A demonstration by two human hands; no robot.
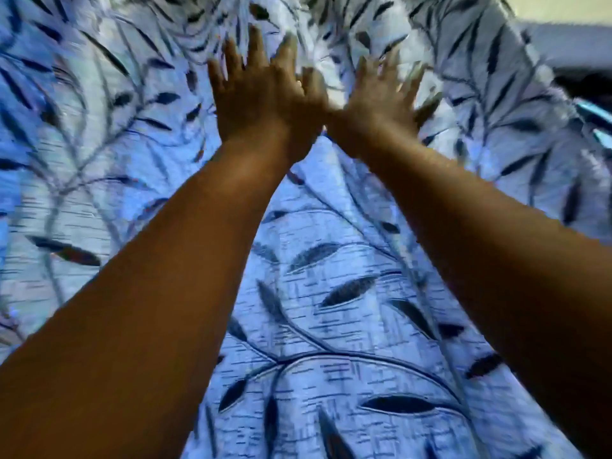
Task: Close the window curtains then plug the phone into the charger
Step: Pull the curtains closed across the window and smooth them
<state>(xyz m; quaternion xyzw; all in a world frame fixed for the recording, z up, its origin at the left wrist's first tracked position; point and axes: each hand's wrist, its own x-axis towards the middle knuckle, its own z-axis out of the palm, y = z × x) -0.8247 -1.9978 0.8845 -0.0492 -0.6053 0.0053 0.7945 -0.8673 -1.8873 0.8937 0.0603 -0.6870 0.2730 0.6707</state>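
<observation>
Both bare arms reach up and forward, and the two hands meet near the top middle of the view, in front of the curtains (pixel 331 309). The left hand (pixel 258 94) shows its back to the camera with the fingers straight and spread, pointing upward; it grasps nothing, though whether the fingertips press the cloth cannot be told through the blur. The right hand (pixel 381 101) sits just beside it, also back to the camera, fingers splayed and released, its thumb side touching or overlapping the left hand near the wrists. The right hand is more smeared by motion, so the exact lie of its fingertips is unclear. The curtains fill nearly the whole view behind and below the arms: pale blue-white cloth printed with dark leaves on thin curved stems, hanging in soft folds that are most marked toward the upper right. No gap between the two curtains can be made out where the hands meet. In the upper right corner a strip of pale wall (pixel 563 6) shows above the cloth, and below it at the right edge lies a dark, blurred shape (pixel 586 84) that cannot be identified. The phone and the charger are not in sight.
</observation>
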